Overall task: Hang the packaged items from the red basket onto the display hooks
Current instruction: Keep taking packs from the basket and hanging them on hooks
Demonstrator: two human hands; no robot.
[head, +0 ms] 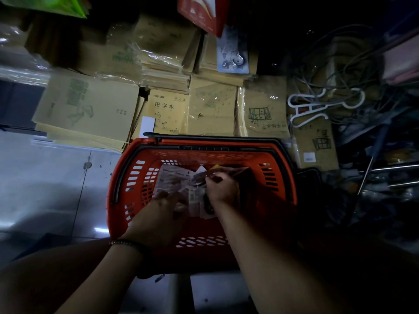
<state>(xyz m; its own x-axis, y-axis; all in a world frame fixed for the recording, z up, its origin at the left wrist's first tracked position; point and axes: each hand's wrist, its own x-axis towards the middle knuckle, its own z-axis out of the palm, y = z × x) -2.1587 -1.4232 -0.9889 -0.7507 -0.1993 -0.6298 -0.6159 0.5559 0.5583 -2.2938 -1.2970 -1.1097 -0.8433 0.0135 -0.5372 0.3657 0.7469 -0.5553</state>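
The red basket sits on the floor right below me, black handles folded along its rim. Inside lie several flat packaged items with white printed backs, and one orange-brown pack at the far right. Both my hands reach into the basket. My left hand lies over the near edge of the white packs, fingers curled onto them. My right hand pinches the top of a pack in the middle of the pile. The packs under my hands are partly hidden.
Stacks of yellow-brown exercise books wrapped in plastic lie beyond the basket. A hanging blister pack and a red carton are above them. White plastic hangers and tangled wires lie to the right. Grey tiled floor is on the left.
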